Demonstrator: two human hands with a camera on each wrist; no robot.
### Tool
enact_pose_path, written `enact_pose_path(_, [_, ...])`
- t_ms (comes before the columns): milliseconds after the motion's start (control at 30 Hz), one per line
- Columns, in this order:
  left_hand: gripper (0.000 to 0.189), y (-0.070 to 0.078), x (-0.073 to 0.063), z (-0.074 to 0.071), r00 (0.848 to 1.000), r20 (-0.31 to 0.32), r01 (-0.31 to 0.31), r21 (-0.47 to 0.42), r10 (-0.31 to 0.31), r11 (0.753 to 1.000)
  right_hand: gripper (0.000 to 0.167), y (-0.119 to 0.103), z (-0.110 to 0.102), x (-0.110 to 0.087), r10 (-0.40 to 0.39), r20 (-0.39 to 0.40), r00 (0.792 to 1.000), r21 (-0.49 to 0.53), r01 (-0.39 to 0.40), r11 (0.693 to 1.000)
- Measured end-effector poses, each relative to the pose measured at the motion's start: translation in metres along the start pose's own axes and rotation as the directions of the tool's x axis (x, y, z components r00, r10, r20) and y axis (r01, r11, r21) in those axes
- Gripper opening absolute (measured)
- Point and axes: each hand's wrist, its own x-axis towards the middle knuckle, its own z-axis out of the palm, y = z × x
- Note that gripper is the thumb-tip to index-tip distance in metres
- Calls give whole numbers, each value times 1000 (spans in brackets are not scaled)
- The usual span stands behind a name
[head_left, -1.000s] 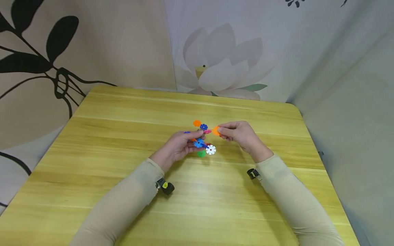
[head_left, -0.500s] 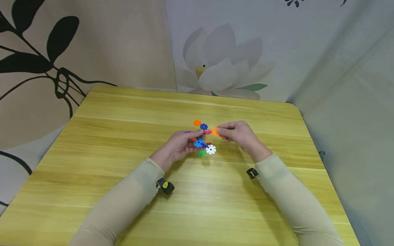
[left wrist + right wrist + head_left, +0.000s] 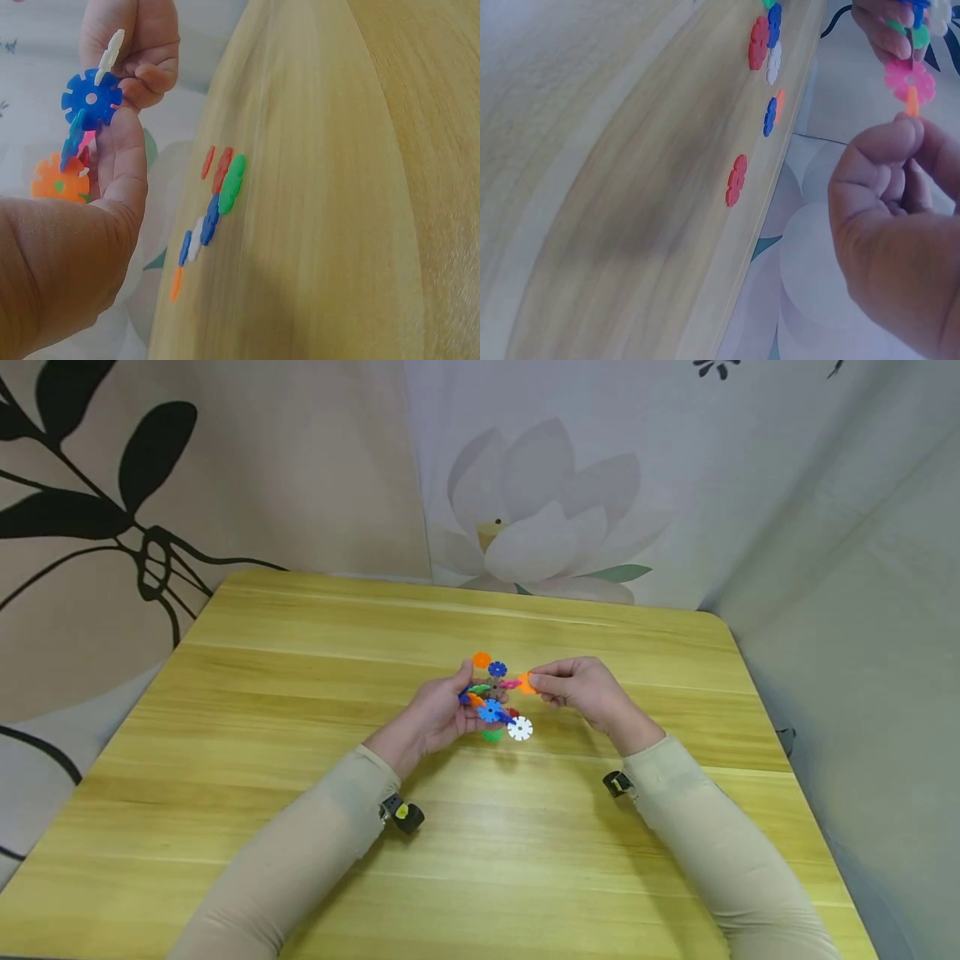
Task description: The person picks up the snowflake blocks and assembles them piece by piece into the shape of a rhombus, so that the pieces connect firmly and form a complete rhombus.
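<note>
My left hand [image 3: 438, 714] supports a cluster of joined notched plastic discs, its thumb raised clear and its fingers beneath. The cluster includes a light blue disc [image 3: 490, 711], a white disc [image 3: 521, 728], a dark blue disc [image 3: 91, 98] and a pink disc [image 3: 909, 81]. Between thumb and forefinger, my right hand [image 3: 588, 689] pinches an orange disc [image 3: 527, 683]. In the right wrist view this orange disc stands edge-on against the pink one; whether they are slotted together I cannot tell. Part of the cluster is hidden by the left fingers.
Loose discs lie on the wooden table [image 3: 375, 635] below and beyond the hands: an orange one [image 3: 482, 659], a blue one [image 3: 497, 669], a green one [image 3: 232, 184], a red one [image 3: 736, 181] and others. A curtain wall [image 3: 570, 485] borders the far edge.
My left thumb has lifted off the cluster, showing a green and a brown disc. The cluster has shifted slightly right. My right hand keeps its pinch on the orange disc, now against the pink one.
</note>
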Motion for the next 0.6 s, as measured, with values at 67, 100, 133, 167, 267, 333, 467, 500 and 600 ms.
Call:
enact_pose_path(67, [63, 0, 0, 1, 1000, 5, 1, 7, -1, 1000, 34, 1, 0, 0, 4, 2, 1000, 0, -4, 1000])
enact_pose_path(100, [64, 0, 0, 1, 1000, 10, 1, 11, -1, 1000, 34, 1, 0, 0, 8, 1, 1000, -2, -8, 1000])
enact_pose_path(133, [64, 0, 0, 1, 1000, 15, -1, 15, 0, 1000, 33, 1, 0, -1, 11, 2, 1000, -3, -11, 1000])
enact_pose_path(167, [65, 0, 0, 1, 1000, 20, -2, 16, 2, 1000, 33, 1, 0, -1, 14, 2, 1000, -4, -14, 1000])
enact_pose_path(267, [66, 0, 0, 1, 999, 34, -11, 18, 11, 1000, 32, 2, 1, -1, 19, 5, 1000, -9, -19, 1000])
enact_pose_path(333, [61, 0, 0, 0, 999, 39, -17, 26, 16, 1000, 33, 1, 1, -1, 15, 10, 1000, -14, -15, 1000])
enact_pose_path(467, [42, -2, 0, 0, 1000, 23, -19, 72, 17, 997, 33, -1, 4, -3, -5, 19, 1000, -34, 5, 999])
enact_pose_path(500, [38, -2, 0, 0, 1000, 16, -17, 88, 16, 996, 33, -1, 5, -3, -12, 20, 1000, -41, 13, 999])
enact_pose_path(600, [34, -3, 0, -1, 1000, -14, -15, 119, 17, 993, 32, -1, 7, -4, -42, 25, 999, -75, 44, 996])
